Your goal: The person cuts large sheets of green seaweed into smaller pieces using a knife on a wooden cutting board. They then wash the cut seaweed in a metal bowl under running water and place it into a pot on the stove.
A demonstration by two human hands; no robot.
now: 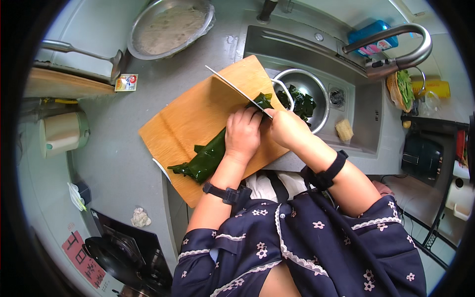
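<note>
A folded dark-green strip of kelp [207,159] lies lengthwise over the wooden cutting board [200,104]. My left hand [243,133] holds it down from above, fingers curled near the blade. In my right hand [287,128] is the handle of a kitchen knife [233,87]. Its blade stands on edge across the kelp, just past my left fingertips. A short end of kelp [264,99] shows on the far side of the blade. Cut kelp pieces [302,102] lie in a metal bowl [323,118] beside the board.
The bowl stands in the sink [365,137], near a sponge [344,130] and below the curved faucet [423,44]. A large metal basin [135,41] sits at the back left. A wok [111,256] rests on the stove at lower left. The board overhangs the counter's front edge.
</note>
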